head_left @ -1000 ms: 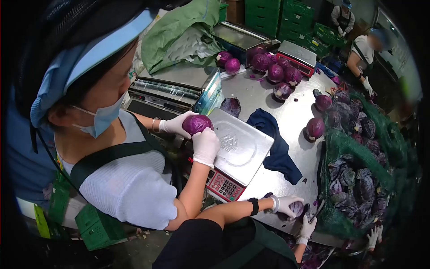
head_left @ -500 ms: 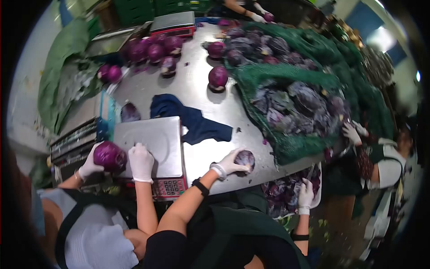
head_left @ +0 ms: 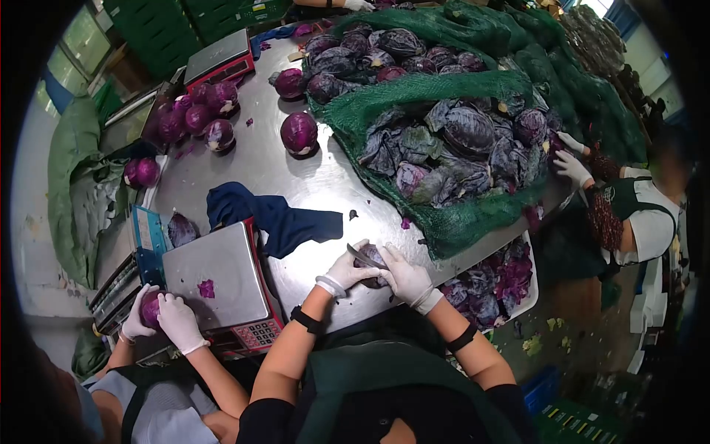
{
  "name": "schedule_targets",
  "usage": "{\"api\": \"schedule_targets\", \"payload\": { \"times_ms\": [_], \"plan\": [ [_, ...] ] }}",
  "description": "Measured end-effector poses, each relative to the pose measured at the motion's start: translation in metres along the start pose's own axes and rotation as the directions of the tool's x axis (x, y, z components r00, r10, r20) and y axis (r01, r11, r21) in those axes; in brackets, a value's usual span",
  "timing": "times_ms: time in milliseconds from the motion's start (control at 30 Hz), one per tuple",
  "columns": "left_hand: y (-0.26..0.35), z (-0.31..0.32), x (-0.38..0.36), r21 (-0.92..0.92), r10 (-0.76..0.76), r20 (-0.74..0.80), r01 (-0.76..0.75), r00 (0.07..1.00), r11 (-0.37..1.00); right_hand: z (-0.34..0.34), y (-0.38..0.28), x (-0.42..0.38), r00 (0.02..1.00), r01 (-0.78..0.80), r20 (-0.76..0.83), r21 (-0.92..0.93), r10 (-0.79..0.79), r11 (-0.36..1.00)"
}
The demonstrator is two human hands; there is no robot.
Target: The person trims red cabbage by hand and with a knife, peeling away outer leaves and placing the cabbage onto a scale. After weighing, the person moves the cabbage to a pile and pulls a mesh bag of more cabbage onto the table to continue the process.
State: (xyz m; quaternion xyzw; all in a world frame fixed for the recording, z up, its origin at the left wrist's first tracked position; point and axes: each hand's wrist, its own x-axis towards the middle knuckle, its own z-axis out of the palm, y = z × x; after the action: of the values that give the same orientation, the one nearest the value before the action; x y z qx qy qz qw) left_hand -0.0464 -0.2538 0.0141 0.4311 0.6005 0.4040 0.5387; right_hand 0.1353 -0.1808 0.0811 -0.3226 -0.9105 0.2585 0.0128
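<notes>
A small red cabbage rests on the metal table's near edge between my gloved hands. My left hand is closed around its left side. My right hand grips a knife, its dark curved blade lying across the cabbage; the handle is hidden in my fingers. Just below and to the right is a white bin of loose purple leaves. A dark blue cloth lies beyond my left hand.
At left, a co-worker's gloved hands hold a purple cabbage beside a scale. Green net sacks of cabbages cover the right side. Another worker's hands are at the sacks. Peeled cabbages stand farther back.
My right hand has come up from the leaf bin to the cabbage, bringing the knife. The view has shifted. A purple leaf scrap now lies on the scale, and the left co-worker's hands have come together.
</notes>
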Motion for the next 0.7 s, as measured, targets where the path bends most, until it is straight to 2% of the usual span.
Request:
{"api": "schedule_targets", "payload": {
  "times_ms": [100,167,300,367,400,467,500,533,600,633,700],
  "plan": [
    [0.007,-0.001,0.004,-0.03,0.048,-0.025,-0.049,0.999,0.998,-0.001,0.007,0.01,0.999,0.027,0.02,-0.014,-0.027,1.0],
    [0.031,-0.004,0.0,-0.045,-0.108,0.016,0.109,0.994,0.993,0.008,0.018,0.016,0.991,0.084,-0.114,0.077,-0.075,0.994],
    [0.028,-0.003,0.007,-0.036,-0.083,0.053,0.085,0.995,0.996,0.015,0.039,0.029,0.98,0.105,-0.188,0.199,-0.067,0.974],
    [0.036,-0.009,0.004,-0.015,0.077,0.066,-0.076,0.995,0.997,0.018,0.049,0.033,0.966,0.069,-0.255,0.383,0.033,0.921],
    [0.031,-0.012,0.003,-0.01,0.081,0.07,-0.081,0.994,0.997,0.02,0.052,0.03,0.964,0.07,-0.262,0.382,0.035,0.921],
    [0.009,-0.014,-0.001,0.072,0.001,0.007,-0.002,1.0,0.997,0.013,0.046,0.024,0.933,-0.276,-0.063,0.508,0.355,0.816],
    [-0.001,-0.011,-0.005,0.141,-0.006,-0.066,0.016,0.998,0.99,0.024,0.051,0.021,0.952,-0.119,-0.21,0.42,0.224,0.9],
    [0.0,-0.003,-0.01,0.014,-0.014,-0.128,0.016,0.992,1.0,0.028,0.044,0.018,0.951,-0.122,-0.211,0.422,0.228,0.898],
    [0.03,0.012,-0.026,0.361,0.224,-0.125,-0.166,0.967,0.918,0.036,0.013,0.012,0.903,-0.082,-0.39,0.259,0.182,0.962],
    [0.044,0.022,-0.032,0.593,0.058,-0.107,0.017,0.993,0.805,0.034,-0.004,0.01,0.914,-0.142,-0.346,0.209,0.21,0.967],
    [0.036,0.024,-0.032,0.556,0.065,-0.134,0.021,0.989,0.831,0.033,-0.007,0.012,0.921,-0.164,-0.312,0.23,0.232,0.959]
  ]
}}
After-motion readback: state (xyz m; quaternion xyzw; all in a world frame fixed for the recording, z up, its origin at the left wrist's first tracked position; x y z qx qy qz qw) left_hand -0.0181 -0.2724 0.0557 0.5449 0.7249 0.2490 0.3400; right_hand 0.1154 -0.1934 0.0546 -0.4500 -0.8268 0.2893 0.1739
